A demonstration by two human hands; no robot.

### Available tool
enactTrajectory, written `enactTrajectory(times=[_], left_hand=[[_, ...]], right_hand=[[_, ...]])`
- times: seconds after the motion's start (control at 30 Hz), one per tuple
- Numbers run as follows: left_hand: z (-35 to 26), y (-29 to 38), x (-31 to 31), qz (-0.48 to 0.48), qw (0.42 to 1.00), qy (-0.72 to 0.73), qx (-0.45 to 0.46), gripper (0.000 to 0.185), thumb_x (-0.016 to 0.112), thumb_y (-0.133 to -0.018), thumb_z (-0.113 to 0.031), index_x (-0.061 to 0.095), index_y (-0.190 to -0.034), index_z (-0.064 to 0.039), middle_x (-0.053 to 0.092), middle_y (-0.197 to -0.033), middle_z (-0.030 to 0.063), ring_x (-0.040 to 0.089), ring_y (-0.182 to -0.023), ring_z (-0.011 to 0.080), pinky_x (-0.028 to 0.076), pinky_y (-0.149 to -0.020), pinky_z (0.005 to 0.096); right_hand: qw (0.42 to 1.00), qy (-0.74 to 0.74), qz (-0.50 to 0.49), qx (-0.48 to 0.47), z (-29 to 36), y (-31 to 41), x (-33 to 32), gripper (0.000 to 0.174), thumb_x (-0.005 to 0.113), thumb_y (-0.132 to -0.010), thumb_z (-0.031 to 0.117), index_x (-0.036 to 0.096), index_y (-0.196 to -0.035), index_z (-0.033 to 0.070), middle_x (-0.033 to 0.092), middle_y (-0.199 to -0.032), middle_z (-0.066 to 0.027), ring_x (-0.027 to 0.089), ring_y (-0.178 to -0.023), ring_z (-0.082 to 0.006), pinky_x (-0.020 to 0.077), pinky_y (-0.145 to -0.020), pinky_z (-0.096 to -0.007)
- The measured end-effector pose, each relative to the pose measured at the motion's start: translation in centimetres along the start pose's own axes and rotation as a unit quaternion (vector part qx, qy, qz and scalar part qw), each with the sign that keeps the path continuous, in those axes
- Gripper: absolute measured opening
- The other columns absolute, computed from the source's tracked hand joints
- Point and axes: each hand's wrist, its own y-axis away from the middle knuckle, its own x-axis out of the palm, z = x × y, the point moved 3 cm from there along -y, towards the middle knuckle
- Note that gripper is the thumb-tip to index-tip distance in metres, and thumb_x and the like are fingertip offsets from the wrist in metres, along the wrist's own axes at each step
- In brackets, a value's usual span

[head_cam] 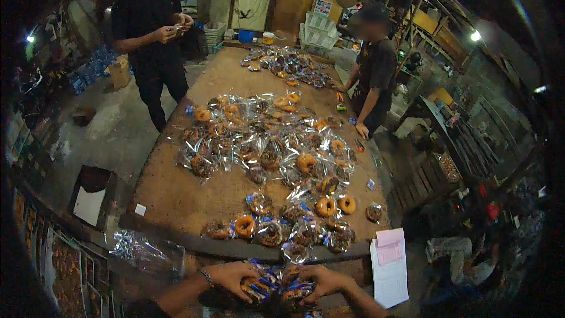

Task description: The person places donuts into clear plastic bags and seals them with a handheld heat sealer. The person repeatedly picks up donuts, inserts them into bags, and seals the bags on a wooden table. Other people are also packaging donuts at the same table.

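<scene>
Near the bottom of the head view, my left hand (231, 279) curls around several wrapped doughnuts (260, 283) with blue-printed tape on the plastic. Opposite it, my right hand (324, 282) grips more wrapped doughnuts (295, 290) from the right side. The two bunches sit close together in front of my body, just off the table's near edge; what is under them is partly hidden. Just beyond, bagged doughnuts (269, 233) lie along the near end of the wooden table (172, 194). Two plain ring doughnuts (325, 206) rest to their right.
A large spread of bagged doughnuts (269, 154) covers the table's middle, with another heap (287, 66) at its far end. White papers with a pink slip (389, 269) hang over the near right edge. One person (152, 31) stands far left; another (375, 62) leans on the right side.
</scene>
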Motion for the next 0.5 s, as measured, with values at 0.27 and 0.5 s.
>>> enactTrajectory(times=[0.27, 0.5], left_hand=[[-1.8, -12.2, -33.5, -0.171, 0.905, -0.384, -0.061, 0.068, 0.079, -0.06, -0.042, 0.055, -0.115, -0.008, 0.065, -0.096, 0.0113, 0.061, -0.093, 0.027, 0.048, -0.083, 0.0421], [3.5, -12.2, -37.4, -0.392, 0.861, -0.293, -0.138, 0.044, 0.058, -0.082, -0.038, 0.059, -0.107, -0.002, 0.065, -0.095, 0.0213, 0.063, -0.089, 0.0342, 0.049, -0.078, 0.0437]], right_hand=[[0.809, 0.578, -0.023, -0.108, 9.4, -16.0, -28.0, 0.081, 0.083, -0.053, 0.036, 0.053, -0.122, 0.007, 0.064, -0.105, -0.0137, 0.06, -0.095, -0.0312, 0.0475, -0.087, -0.0356], [0.827, 0.345, -0.439, -0.073, 2.3, -10.6, -33.2, 0.042, 0.072, -0.075, 0.019, 0.058, -0.11, 0.002, 0.063, -0.088, -0.0129, 0.063, -0.082, -0.0169, 0.0501, -0.07, -0.0307]])
